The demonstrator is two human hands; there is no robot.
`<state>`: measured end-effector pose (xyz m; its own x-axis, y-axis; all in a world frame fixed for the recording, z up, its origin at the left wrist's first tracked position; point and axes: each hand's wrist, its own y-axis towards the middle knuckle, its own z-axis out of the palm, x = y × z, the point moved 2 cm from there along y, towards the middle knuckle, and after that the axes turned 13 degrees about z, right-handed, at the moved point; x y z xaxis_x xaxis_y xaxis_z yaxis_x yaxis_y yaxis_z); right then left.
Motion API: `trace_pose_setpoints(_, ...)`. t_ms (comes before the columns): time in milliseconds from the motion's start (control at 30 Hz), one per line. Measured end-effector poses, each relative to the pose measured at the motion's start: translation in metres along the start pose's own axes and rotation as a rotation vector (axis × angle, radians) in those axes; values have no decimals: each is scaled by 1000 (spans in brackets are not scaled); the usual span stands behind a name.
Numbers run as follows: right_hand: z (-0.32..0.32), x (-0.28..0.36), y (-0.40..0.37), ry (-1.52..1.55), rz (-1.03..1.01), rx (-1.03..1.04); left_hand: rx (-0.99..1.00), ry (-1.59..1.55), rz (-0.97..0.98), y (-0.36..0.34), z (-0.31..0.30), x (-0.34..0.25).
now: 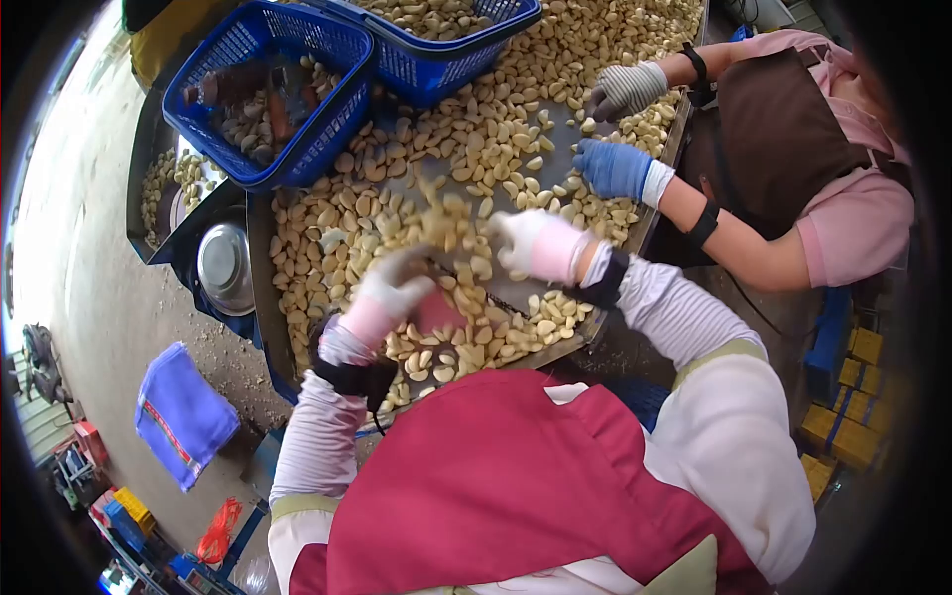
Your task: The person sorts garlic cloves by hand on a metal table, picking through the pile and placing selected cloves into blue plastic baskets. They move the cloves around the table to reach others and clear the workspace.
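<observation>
Pale cream, rounded flat pieces (327, 238), looking like shells or large cloves, cover the metal table (560, 129) in front of me. My left hand (397, 283), in a white glove with a pink cuff, curls over the pile beside a reddish thing (438, 313) with a dark edge. What it grips I cannot tell. My right hand (535, 243), gloved alike, is low over the pieces on the right, its fingertips smeared by motion. Between and beyond both hands, a blurred clump of pieces (443, 220) appears in motion.
Two blue baskets (347, 134) (426, 84) stand at the table's far left, holding more pieces; one also has bottles. A co-worker's gloved hands (615, 169) work at the right edge. A metal bowl (226, 268) sits left. A purple sack (183, 415) lies on the floor.
</observation>
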<state>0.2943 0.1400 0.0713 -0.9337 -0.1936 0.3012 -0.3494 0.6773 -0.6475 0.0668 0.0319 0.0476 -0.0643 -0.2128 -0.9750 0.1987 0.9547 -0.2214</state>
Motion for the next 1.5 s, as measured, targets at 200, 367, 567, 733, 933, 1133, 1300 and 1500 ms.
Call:
trace_pose_setpoints(200,-9,-54,-32,-690,201,279,423,445,-93,-48,-18,25)
trace_pose_setpoints(367,42,-16,-65,-540,91,538,727,206,-333,-64,37,46)
trace_pose_setpoints(567,101,54,-40,-392,-146,587,469,-206,-521,-45,-9,48)
trace_pose_setpoints(733,97,123,-5,205,-456,547,-42,129,-419,-50,-96,17)
trace_pose_setpoints(933,-98,140,16,455,-892,-1024,-414,613,98,-42,-127,28)
trace_pose_setpoints(1133,-103,132,50,-18,-809,-1103,-254,1135,112,9,-57,17)
trace_pose_setpoints(1300,-26,30,94,-288,-88,-440,76,1295,147,-7,-16,1)
trace_pose_setpoints(1500,1,28,17,-387,-261,-180,-3,1382,-46,-32,-57,19)
